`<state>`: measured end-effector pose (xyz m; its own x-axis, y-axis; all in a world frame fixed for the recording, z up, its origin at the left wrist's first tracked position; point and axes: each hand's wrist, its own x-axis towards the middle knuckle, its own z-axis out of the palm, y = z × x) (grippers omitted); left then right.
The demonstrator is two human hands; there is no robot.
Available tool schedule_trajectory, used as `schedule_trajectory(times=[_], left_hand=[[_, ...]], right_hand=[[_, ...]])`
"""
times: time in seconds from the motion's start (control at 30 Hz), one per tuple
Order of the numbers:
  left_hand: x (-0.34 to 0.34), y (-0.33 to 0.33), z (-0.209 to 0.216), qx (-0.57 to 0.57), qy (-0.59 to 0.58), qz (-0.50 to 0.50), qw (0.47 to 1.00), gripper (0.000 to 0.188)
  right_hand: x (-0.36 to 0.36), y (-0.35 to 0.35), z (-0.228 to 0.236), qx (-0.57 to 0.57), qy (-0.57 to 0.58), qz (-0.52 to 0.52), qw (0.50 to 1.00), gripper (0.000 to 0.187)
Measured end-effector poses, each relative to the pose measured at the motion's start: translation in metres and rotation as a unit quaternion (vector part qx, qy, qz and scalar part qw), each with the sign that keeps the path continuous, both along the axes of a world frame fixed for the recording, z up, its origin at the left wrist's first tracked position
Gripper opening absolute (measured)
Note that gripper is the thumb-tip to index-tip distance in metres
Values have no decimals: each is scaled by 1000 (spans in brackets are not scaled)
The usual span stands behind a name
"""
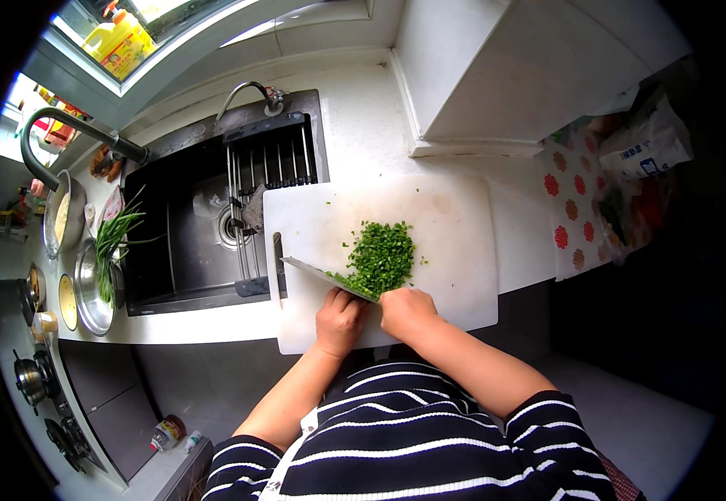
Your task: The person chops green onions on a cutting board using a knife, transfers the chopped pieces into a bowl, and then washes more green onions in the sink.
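Chopped green onions (pixel 384 253) lie in a loose heap on the white cutting board (pixel 456 242). My right hand (pixel 407 313) is wrapped round the handle of a kitchen knife (pixel 316 271), and its blade points to the far left along the near edge of the heap. Close to the near side of the blade, my left hand (pixel 340 321) is closed with bent fingers. Whatever those fingers may hold is hidden from view. Some stray green bits are scattered about the board.
Left of the board is a black sink (pixel 187 217) with a rack and faucet (pixel 246 88). A metal bowl (pixel 89 288) holding whole green onions (pixel 115 238) stands beyond it. Bags (pixel 647 142) lie at right, and a white cabinet (pixel 488 75) rises behind.
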<state>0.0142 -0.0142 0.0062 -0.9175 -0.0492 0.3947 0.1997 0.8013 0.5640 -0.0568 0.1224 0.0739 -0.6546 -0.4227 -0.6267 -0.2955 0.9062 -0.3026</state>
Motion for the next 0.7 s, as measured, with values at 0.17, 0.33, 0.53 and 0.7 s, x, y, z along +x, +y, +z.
schedule_trajectory(times=[0.17, 0.33, 0.53, 0.7], left_hand=[[0, -2, 1, -6, 17, -15, 1000, 13], [3, -3, -6, -8, 19, -10, 1000, 14], [2, -1, 2, -14, 17, -2, 1000, 14], [3, -3, -2, -11, 16, -2, 1000, 14]], right_hand=[[1, 7, 3, -55, 31, -28, 998, 20], [7, 28, 24, -68, 45, -39, 996, 20], [16, 45, 26, -45, 53, 7, 998, 20], [7, 31, 40, 9, -1, 29, 1000, 19]])
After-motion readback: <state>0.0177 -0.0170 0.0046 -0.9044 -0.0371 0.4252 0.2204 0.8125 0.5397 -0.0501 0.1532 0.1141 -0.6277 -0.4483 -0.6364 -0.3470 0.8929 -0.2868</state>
